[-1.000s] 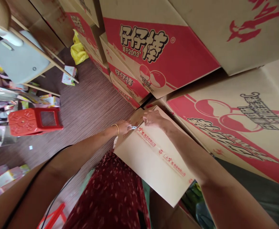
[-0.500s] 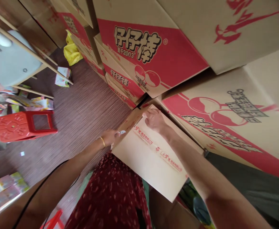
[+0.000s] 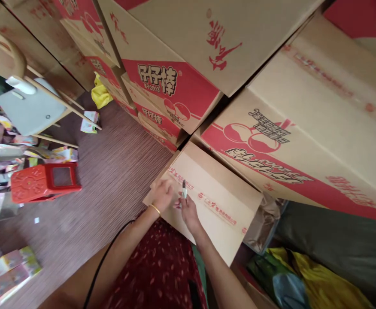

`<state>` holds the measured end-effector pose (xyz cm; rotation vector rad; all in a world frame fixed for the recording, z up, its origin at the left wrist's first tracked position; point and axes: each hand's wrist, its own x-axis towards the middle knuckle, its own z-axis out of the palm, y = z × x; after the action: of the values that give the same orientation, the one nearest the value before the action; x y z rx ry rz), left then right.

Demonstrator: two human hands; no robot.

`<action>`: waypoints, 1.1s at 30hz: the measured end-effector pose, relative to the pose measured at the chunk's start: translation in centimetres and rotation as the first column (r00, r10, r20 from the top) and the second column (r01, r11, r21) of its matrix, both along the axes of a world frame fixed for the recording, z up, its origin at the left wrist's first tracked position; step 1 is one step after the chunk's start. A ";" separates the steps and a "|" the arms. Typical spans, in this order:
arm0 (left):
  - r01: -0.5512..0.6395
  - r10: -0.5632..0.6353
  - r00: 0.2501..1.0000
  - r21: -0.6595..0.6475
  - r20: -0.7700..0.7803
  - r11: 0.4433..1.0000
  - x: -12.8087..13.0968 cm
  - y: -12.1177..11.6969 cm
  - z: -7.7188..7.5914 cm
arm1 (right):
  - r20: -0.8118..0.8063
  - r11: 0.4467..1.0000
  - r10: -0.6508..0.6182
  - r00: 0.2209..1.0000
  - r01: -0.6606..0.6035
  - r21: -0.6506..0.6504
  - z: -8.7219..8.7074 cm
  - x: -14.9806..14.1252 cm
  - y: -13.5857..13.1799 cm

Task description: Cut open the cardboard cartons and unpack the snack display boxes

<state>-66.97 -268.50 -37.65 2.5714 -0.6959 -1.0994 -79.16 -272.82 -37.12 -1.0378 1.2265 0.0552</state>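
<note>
A sealed cardboard box (image 3: pixel 220 223) with a strip of red-printed tape (image 3: pixel 207 201) rests on my lap, over my red patterned dress. My left hand (image 3: pixel 161 195), with a gold bangle at the wrist, lies on the box's near left corner with the fingers resting flat. My right hand (image 3: pixel 187 211) is closed round a small dark-tipped cutter (image 3: pixel 184 189). It holds the cutter upright with the tip at the tape line, close beside my left hand.
Tall stacks of red-and-tan cartons (image 3: pixel 181 86) fill the far side and the right. On the wood-grain floor (image 3: pixel 110 171) to the left are a red plastic stool (image 3: pixel 43 182), a grey chair (image 3: pixel 30 109), a yellow bag (image 3: pixel 101 92) and scattered snack packets (image 3: pixel 7 264). Crumpled bags (image 3: pixel 304 279) lie at lower right.
Both hands came back from the box's far edge to its near left part. The small cutter went from my left hand to my right. The view tilted up and back.
</note>
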 end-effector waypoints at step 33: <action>-0.293 0.270 0.943 -0.099 -0.195 0.951 3.1 -0.3 -6.7 | -0.607 -0.100 0.788 0.106 -0.950 -0.297 -1.0 7.6 -11.3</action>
<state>-63.83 -268.82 -44.36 2.3366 -0.3288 -1.1321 -71.53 -284.15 -38.16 -2.5006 0.4083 0.9406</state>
